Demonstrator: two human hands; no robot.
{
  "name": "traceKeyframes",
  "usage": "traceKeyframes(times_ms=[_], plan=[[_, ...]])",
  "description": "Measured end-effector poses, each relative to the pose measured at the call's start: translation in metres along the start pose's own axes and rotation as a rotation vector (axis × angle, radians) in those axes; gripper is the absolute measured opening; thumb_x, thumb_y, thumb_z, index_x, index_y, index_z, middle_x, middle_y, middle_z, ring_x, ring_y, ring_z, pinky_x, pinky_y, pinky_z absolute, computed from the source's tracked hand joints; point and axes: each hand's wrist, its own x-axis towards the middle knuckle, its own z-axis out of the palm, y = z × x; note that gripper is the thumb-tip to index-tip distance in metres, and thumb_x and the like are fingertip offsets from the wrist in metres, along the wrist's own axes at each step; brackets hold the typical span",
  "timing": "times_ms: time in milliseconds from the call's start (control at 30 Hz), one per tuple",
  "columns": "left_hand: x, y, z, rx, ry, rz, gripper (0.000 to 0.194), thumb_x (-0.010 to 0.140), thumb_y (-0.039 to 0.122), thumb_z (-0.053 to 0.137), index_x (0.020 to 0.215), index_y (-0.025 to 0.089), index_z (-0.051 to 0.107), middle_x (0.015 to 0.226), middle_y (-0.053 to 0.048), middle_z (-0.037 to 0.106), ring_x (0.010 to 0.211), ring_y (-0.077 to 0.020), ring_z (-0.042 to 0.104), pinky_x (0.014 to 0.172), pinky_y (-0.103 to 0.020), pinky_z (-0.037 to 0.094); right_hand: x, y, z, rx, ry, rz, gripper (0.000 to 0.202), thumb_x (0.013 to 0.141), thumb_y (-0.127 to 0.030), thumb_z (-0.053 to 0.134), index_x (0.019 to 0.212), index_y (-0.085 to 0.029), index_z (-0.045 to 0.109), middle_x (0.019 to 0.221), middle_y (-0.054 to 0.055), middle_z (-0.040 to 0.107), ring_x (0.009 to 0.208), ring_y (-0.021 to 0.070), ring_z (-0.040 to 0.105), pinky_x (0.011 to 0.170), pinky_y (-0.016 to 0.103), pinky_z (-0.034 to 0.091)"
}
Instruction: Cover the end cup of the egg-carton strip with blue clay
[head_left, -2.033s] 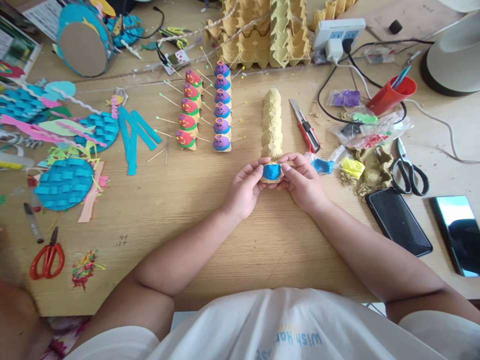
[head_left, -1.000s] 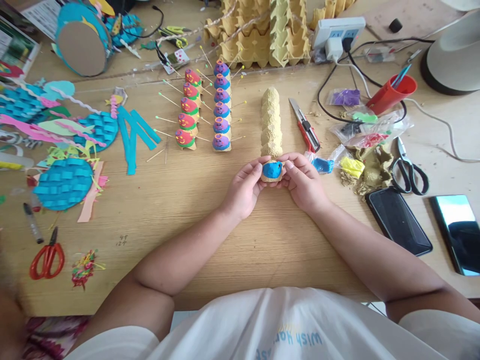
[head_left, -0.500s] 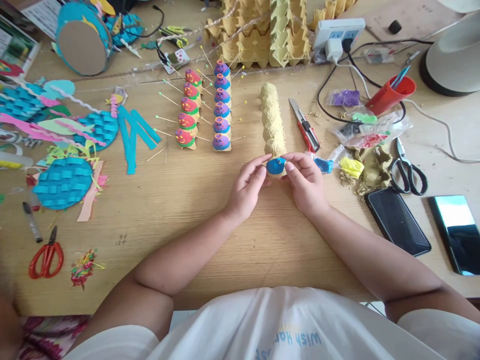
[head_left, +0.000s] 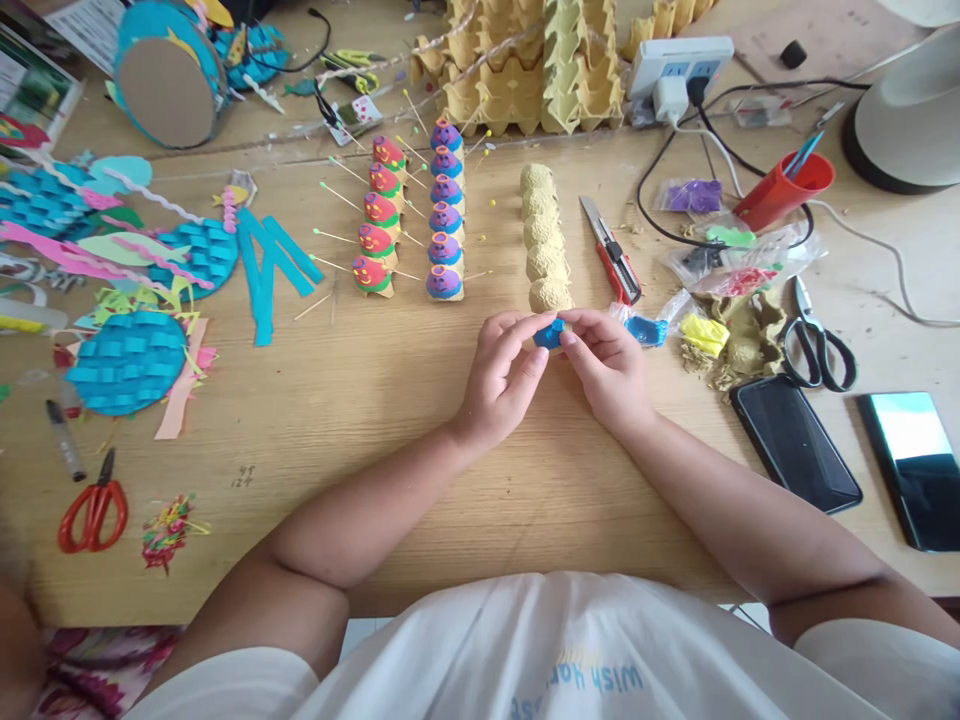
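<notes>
Between the fingertips of both hands is a piece of blue modelling clay (head_left: pixel 550 334), bent and uneven. It lies at the near end of a yellowish egg-carton strip (head_left: pixel 546 232) of rough bumps. My left hand (head_left: pixel 504 375) pinches the clay from the left, thumb below and forefinger above. From the right, my right hand (head_left: pixel 609 365) grips its other edge with thumb and forefinger. The fingers hide most of the near bump, so how far the clay touches it is unclear. More blue clay in a bag (head_left: pixel 646 330) sits just beyond my right fingers.
Two painted caterpillars (head_left: pixel 381 212) (head_left: pixel 446 215) with pins stand left of the strip. A utility knife (head_left: pixel 611 252), blade out, lies to its right. Black-handled scissors (head_left: pixel 816 340), two phones (head_left: pixel 795 442) and a red cup (head_left: pixel 784 190) are on the right; red scissors (head_left: pixel 95 510) at left.
The blue clay, spread as a smooth oval on the near bump before, now looks lifted and folded between my fingertips. My left thumb and fingers have shifted slightly; the strip stays in place.
</notes>
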Motion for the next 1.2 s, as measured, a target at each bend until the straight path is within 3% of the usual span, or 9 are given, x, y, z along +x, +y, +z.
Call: traceKeyframes(times_ms=[367, 567, 700, 800, 1100, 1200], plan=[[-0.0002, 0.0014, -0.0021, 0.088, 0.003, 0.046, 0.031, 0.113, 0.036, 0.056, 0.138, 0.024, 0.070, 0.131, -0.011, 0.066, 0.128, -0.0206, 0.067, 0.102, -0.034, 0.063, 0.0002, 0.0003, 0.0002, 0.014, 0.009, 0.011, 0.041, 0.091, -0.062, 0.086, 0.114, -0.029, 0.076, 0.109, 0.003, 0.080, 0.099, 0.0177, 0.076, 0.091, 0.035, 0.066], [-0.0010, 0.0010, -0.0019, 0.038, -0.015, 0.057, 0.033, 0.113, 0.037, 0.056, 0.141, 0.026, 0.071, 0.134, -0.010, 0.066, 0.129, -0.0199, 0.066, 0.107, -0.034, 0.060, 0.0026, -0.0012, 0.0013, 0.066, 0.031, 0.056, 0.042, 0.087, -0.059, 0.090, 0.109, -0.028, 0.073, 0.086, -0.003, 0.072, 0.080, 0.0128, 0.069, 0.076, 0.028, 0.061], [-0.0022, -0.0003, -0.0007, -0.115, -0.006, -0.072, 0.042, 0.112, 0.045, 0.057, 0.152, 0.030, 0.062, 0.143, -0.011, 0.066, 0.130, -0.0215, 0.066, 0.102, -0.033, 0.061, 0.0027, -0.0010, 0.0014, 0.061, 0.037, 0.084, 0.046, 0.086, -0.064, 0.089, 0.109, -0.028, 0.070, 0.088, -0.002, 0.072, 0.084, 0.0150, 0.072, 0.081, 0.031, 0.063], [-0.0026, 0.0010, 0.0009, -0.153, 0.008, -0.187, 0.044, 0.110, 0.051, 0.060, 0.147, 0.028, 0.064, 0.142, -0.012, 0.065, 0.129, -0.0229, 0.066, 0.102, -0.034, 0.061, 0.0018, -0.0005, 0.0013, 0.068, 0.050, 0.094, 0.043, 0.087, -0.061, 0.089, 0.108, -0.029, 0.071, 0.089, -0.002, 0.072, 0.084, 0.0152, 0.072, 0.080, 0.031, 0.063], [-0.0039, -0.0017, 0.0054, -0.214, 0.083, -0.297, 0.051, 0.105, 0.061, 0.064, 0.143, 0.028, 0.066, 0.138, -0.011, 0.064, 0.125, -0.0213, 0.065, 0.105, -0.034, 0.059, 0.0027, 0.0017, -0.0008, 0.261, 0.004, 0.236, 0.044, 0.089, -0.060, 0.087, 0.120, -0.032, 0.074, 0.103, 0.000, 0.081, 0.089, 0.0168, 0.076, 0.081, 0.034, 0.069], [-0.0035, -0.0033, 0.0072, -0.297, 0.084, -0.354, 0.053, 0.103, 0.063, 0.067, 0.143, 0.028, 0.066, 0.129, -0.009, 0.069, 0.116, -0.0188, 0.067, 0.098, -0.031, 0.059, 0.0025, 0.0003, -0.0010, 0.328, -0.021, 0.294, 0.043, 0.086, -0.055, 0.091, 0.119, -0.032, 0.077, 0.104, -0.002, 0.082, 0.083, 0.0146, 0.076, 0.082, 0.034, 0.070]])
